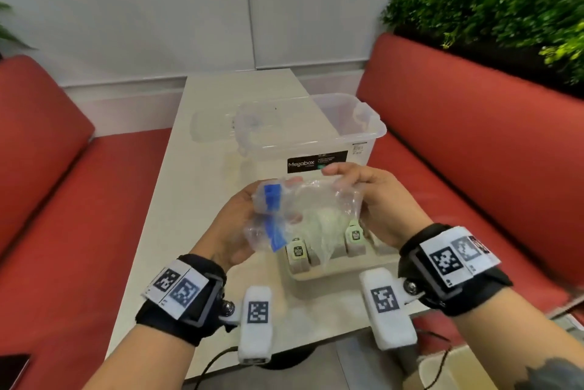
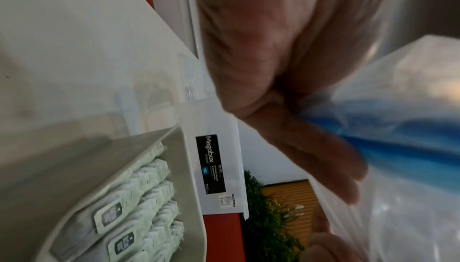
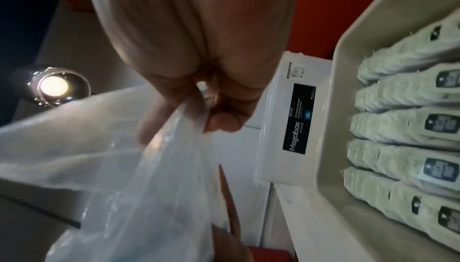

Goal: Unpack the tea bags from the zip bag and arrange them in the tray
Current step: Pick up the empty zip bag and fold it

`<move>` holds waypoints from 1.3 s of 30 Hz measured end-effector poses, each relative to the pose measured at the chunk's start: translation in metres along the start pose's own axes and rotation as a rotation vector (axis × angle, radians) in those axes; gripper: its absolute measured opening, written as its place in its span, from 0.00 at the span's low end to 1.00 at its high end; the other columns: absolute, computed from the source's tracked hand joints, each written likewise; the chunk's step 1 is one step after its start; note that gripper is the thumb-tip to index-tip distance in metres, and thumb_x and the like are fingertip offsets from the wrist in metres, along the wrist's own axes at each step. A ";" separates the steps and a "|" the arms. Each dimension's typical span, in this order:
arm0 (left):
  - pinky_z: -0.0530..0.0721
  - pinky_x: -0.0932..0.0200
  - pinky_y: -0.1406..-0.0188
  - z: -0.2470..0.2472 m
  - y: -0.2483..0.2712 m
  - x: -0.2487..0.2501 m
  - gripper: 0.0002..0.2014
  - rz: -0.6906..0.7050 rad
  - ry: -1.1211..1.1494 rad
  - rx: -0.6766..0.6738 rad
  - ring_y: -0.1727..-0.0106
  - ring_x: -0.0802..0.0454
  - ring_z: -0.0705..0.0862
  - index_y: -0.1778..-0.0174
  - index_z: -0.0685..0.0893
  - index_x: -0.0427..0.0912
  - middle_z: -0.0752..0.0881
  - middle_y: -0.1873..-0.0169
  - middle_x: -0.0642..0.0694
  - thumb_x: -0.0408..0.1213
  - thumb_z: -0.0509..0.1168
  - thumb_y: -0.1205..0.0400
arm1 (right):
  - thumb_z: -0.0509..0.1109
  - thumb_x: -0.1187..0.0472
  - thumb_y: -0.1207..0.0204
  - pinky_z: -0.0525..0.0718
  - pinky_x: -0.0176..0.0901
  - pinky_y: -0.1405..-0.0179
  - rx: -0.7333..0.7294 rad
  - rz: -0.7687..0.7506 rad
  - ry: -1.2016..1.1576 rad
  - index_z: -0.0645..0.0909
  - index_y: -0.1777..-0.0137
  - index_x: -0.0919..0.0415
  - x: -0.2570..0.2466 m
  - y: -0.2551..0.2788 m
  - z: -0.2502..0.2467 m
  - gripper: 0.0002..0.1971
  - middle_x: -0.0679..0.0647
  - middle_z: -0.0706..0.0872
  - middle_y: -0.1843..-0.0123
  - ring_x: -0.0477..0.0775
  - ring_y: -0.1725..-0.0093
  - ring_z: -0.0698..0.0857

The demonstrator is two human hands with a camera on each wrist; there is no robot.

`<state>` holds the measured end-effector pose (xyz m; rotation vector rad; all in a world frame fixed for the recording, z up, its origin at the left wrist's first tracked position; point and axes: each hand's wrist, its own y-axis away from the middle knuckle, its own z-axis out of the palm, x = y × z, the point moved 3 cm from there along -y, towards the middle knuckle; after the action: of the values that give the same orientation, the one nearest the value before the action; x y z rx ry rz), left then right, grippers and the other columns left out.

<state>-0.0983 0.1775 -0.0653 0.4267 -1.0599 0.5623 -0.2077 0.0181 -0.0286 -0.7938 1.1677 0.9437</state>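
Both hands hold a crumpled clear zip bag (image 1: 311, 209) with a blue zip strip (image 1: 273, 219) above the table. My left hand (image 1: 240, 225) grips its blue-strip end (image 2: 398, 148). My right hand (image 1: 363, 190) pinches the bag's other side (image 3: 174, 168) between thumb and fingers. Below the bag sits a beige tray (image 1: 335, 272) holding several pale green tea bags (image 1: 297, 254) in a row, each with a dark label. The rows show closely in the left wrist view (image 2: 139, 193) and in the right wrist view (image 3: 398, 126). I cannot tell whether the bag still holds anything.
A clear Megabox storage bin (image 1: 316, 133) stands just behind the tray on the white table (image 1: 196, 200). Red bench seats (image 1: 474, 143) flank the table on both sides. Green plants (image 1: 505, 4) rise at the back right. A dark phone (image 1: 12, 370) lies at lower left.
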 end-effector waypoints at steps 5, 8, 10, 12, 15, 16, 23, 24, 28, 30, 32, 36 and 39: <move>0.86 0.56 0.53 0.012 -0.016 0.001 0.19 0.121 -0.050 0.082 0.48 0.48 0.88 0.62 0.88 0.39 0.88 0.48 0.46 0.20 0.53 0.20 | 0.63 0.35 0.31 0.82 0.64 0.49 -0.237 0.287 -0.199 0.77 0.32 0.59 0.003 0.013 -0.012 0.34 0.61 0.82 0.36 0.68 0.42 0.81; 0.82 0.56 0.40 0.035 -0.019 0.001 0.30 0.256 -0.298 0.040 0.39 0.53 0.83 0.81 0.86 0.47 0.90 0.51 0.55 0.12 0.52 0.25 | 0.69 0.52 0.27 0.89 0.50 0.61 -0.272 0.371 -0.157 0.78 0.35 0.60 0.003 0.025 -0.021 0.22 0.63 0.83 0.41 0.61 0.58 0.87; 0.81 0.67 0.43 0.049 -0.025 -0.003 0.32 0.279 -0.519 0.021 0.39 0.59 0.82 0.81 0.86 0.49 0.87 0.46 0.56 0.11 0.51 0.26 | 0.69 0.70 0.26 0.84 0.37 0.76 -0.052 0.305 0.012 0.78 0.44 0.64 0.001 0.026 -0.036 0.10 0.62 0.83 0.53 0.50 0.72 0.84; 0.79 0.76 0.48 0.066 -0.032 -0.009 0.29 0.272 -0.732 0.010 0.41 0.65 0.79 0.76 0.86 0.48 0.83 0.42 0.57 0.12 0.51 0.26 | 0.67 0.79 0.30 0.76 0.34 0.82 0.212 0.140 0.187 0.76 0.58 0.62 -0.001 0.026 -0.063 0.11 0.57 0.81 0.67 0.47 0.80 0.78; 0.81 0.74 0.59 0.102 -0.045 -0.028 0.24 0.256 -0.898 -0.083 0.50 0.66 0.80 0.66 0.90 0.39 0.81 0.48 0.64 0.12 0.52 0.27 | 0.67 0.78 0.38 0.73 0.33 0.75 0.481 -0.151 0.625 0.74 0.67 0.56 -0.009 0.035 -0.090 0.15 0.47 0.76 0.74 0.46 0.75 0.74; 0.83 0.69 0.60 0.116 -0.049 -0.036 0.23 0.243 -0.929 -0.111 0.54 0.62 0.82 0.63 0.90 0.38 0.83 0.51 0.62 0.13 0.52 0.27 | 0.67 0.77 0.40 0.70 0.28 0.72 0.533 -0.249 0.787 0.74 0.67 0.55 -0.013 0.040 -0.094 0.14 0.46 0.76 0.73 0.43 0.73 0.73; 0.86 0.59 0.73 0.187 -0.097 -0.092 0.11 -0.102 -0.648 -0.058 0.72 0.53 0.87 0.62 0.81 0.34 0.84 0.68 0.41 0.25 0.55 0.18 | 0.65 0.47 0.32 0.75 0.50 0.37 0.180 -0.463 1.524 0.75 0.34 0.53 -0.022 0.088 -0.135 0.25 0.49 0.84 0.40 0.56 0.36 0.80; 0.85 0.62 0.74 0.203 -0.099 -0.099 0.11 -0.167 -0.513 -0.086 0.73 0.55 0.87 0.61 0.82 0.35 0.85 0.68 0.42 0.25 0.55 0.18 | 0.65 0.50 0.31 0.76 0.55 0.34 0.124 -0.439 1.558 0.70 0.30 0.52 -0.021 0.094 -0.151 0.27 0.51 0.82 0.34 0.58 0.30 0.77; 0.88 0.60 0.68 0.270 -0.099 -0.134 0.13 -0.301 -0.337 -0.316 0.64 0.48 0.90 0.47 0.82 0.40 0.89 0.58 0.41 0.26 0.54 0.20 | 0.68 0.69 0.32 0.87 0.48 0.51 0.162 -0.412 1.527 0.71 0.35 0.52 -0.028 0.128 -0.230 0.25 0.55 0.84 0.36 0.54 0.39 0.84; 0.87 0.58 0.67 0.296 -0.101 -0.162 0.10 -0.369 -0.378 -0.393 0.62 0.44 0.90 0.41 0.76 0.43 0.86 0.48 0.43 0.36 0.54 0.16 | 0.68 0.68 0.31 0.82 0.38 0.54 0.235 -0.326 1.424 0.72 0.39 0.50 -0.030 0.146 -0.271 0.22 0.52 0.88 0.44 0.45 0.49 0.83; 0.86 0.57 0.68 0.310 -0.103 -0.195 0.12 -0.388 -0.464 -0.437 0.58 0.42 0.89 0.37 0.71 0.47 0.82 0.43 0.49 0.43 0.56 0.15 | 0.64 0.62 0.26 0.78 0.36 0.60 0.320 -0.197 1.375 0.71 0.42 0.47 -0.022 0.163 -0.308 0.15 0.50 0.88 0.52 0.45 0.57 0.82; 0.81 0.61 0.63 0.310 -0.106 -0.273 0.08 -0.328 -0.733 -0.580 0.55 0.53 0.86 0.45 0.74 0.56 0.82 0.51 0.58 0.39 0.62 0.17 | 0.65 0.63 0.25 0.75 0.41 0.64 0.436 0.058 1.360 0.76 0.41 0.50 0.024 0.190 -0.369 0.14 0.52 0.87 0.53 0.57 0.60 0.84; 0.78 0.66 0.52 0.293 -0.098 -0.328 0.09 -0.323 -0.960 -0.765 0.54 0.60 0.83 0.45 0.80 0.53 0.83 0.54 0.61 0.36 0.64 0.19 | 0.63 0.64 0.24 0.80 0.44 0.55 0.456 0.194 1.247 0.82 0.37 0.52 0.072 0.206 -0.394 0.17 0.55 0.86 0.49 0.57 0.55 0.84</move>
<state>-0.3625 -0.1436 -0.2404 0.1558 -1.9588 -0.4192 -0.5405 -0.2375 -0.1931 -0.8957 2.4581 0.2019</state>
